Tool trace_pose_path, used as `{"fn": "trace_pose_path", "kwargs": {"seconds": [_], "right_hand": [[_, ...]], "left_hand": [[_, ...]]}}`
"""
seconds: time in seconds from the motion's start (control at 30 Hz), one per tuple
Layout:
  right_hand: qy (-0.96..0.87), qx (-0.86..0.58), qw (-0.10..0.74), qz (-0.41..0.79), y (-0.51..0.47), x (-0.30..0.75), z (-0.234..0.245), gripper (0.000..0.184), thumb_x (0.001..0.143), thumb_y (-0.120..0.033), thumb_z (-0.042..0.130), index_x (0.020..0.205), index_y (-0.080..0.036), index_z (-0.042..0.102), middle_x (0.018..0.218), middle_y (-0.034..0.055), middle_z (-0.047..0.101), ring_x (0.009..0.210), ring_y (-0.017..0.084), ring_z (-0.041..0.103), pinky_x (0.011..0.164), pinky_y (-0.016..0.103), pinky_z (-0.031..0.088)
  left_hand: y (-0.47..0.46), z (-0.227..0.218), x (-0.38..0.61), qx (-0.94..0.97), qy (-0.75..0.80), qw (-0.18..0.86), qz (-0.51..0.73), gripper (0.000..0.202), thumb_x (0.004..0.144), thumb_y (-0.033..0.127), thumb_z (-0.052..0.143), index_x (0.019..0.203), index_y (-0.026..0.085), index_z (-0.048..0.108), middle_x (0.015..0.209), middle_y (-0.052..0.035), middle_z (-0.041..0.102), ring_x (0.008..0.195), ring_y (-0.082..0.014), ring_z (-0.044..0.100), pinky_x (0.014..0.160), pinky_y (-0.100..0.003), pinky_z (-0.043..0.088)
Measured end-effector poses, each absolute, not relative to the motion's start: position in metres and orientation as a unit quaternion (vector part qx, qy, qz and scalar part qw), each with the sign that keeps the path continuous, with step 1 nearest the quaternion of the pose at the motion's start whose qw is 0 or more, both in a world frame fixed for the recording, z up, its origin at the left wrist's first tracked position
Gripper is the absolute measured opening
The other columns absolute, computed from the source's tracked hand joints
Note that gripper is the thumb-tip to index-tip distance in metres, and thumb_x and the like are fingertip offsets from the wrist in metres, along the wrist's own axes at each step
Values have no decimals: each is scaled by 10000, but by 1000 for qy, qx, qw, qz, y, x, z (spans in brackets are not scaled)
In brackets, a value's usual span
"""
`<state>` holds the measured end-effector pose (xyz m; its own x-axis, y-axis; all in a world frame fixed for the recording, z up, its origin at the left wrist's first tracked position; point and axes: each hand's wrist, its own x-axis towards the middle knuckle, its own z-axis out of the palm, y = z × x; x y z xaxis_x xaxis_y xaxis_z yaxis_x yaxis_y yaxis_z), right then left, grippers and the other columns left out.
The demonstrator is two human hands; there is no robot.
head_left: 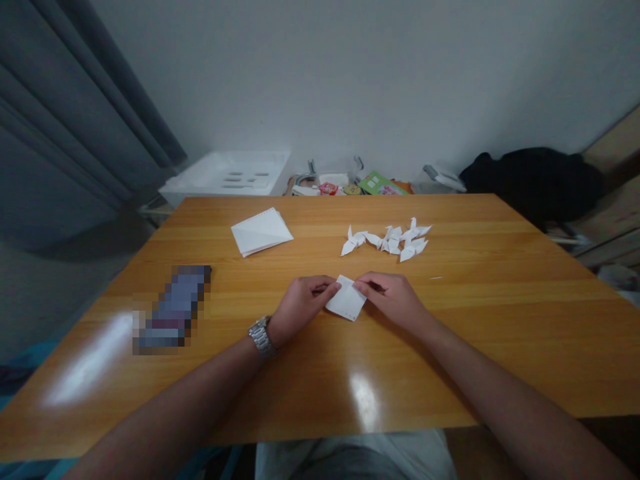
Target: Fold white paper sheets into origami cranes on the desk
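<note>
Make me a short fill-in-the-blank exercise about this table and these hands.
1. The watch is on the wrist of the ____ hand.
2. The left hand and the right hand pinch a square of paper whose color is ____.
3. The folded birds lie to the ____ of the larger sheets.

Missing words: left; white; right.

Table [525,327] is glossy wood. Centre square [346,301] is matt paper; folded figures [413,250], creased matt paper. Watch [261,335] is shiny metal. Curtain [75,93], upper left, is matt cloth.
</note>
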<state>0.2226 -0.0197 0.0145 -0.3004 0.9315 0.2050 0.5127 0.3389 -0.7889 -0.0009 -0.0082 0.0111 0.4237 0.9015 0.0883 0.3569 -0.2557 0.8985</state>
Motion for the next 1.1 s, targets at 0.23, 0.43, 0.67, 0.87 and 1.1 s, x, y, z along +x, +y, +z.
{"fn": "trace_pose_path", "kwargs": {"seconds": [0.23, 0.43, 0.67, 0.87, 1.1], "right_hand": [[-752, -476, 338, 307, -20, 223, 16, 230, 962, -324, 557, 866, -201, 725, 815, 9, 732, 730, 160, 637, 670, 262, 444], [-746, -481, 349, 301, -22, 222, 18, 232, 959, -339, 559, 864, -200, 719, 816, 13, 731, 733, 165, 641, 675, 268, 445], [-730, -490, 364, 306, -18, 226, 15, 232, 957, -340, 558, 875, -194, 720, 830, 22, 733, 748, 172, 646, 690, 277, 460], [-714, -506, 383, 296, -13, 232, 13, 249, 953, -375, 561, 890, -196, 722, 837, 27, 740, 745, 179, 653, 674, 277, 467], [-712, -507, 386, 294, -13, 231, 12, 247, 952, -372, 564, 887, -192, 721, 828, 22, 735, 729, 170, 648, 668, 266, 469]], "left_hand": [[-8, 16, -1, 718, 450, 434, 307, 366, 943, 445, 560, 906, 131, 744, 804, -41, 731, 696, -150, 620, 568, -209, 406], [-10, 19, 0, 706, 449, 449, 314, 381, 944, 455, 555, 901, 126, 740, 778, -39, 719, 663, -138, 603, 550, -206, 391], [-9, 17, -1, 729, 435, 432, 304, 371, 968, 437, 522, 921, 137, 734, 850, -46, 744, 741, -155, 646, 622, -220, 446], [-10, 18, -2, 748, 420, 413, 306, 345, 976, 414, 516, 904, 146, 721, 854, -34, 742, 767, -158, 658, 656, -218, 459], [-12, 21, 1, 741, 425, 415, 313, 344, 983, 403, 500, 915, 139, 709, 847, -45, 736, 752, -154, 656, 652, -210, 477]]}}
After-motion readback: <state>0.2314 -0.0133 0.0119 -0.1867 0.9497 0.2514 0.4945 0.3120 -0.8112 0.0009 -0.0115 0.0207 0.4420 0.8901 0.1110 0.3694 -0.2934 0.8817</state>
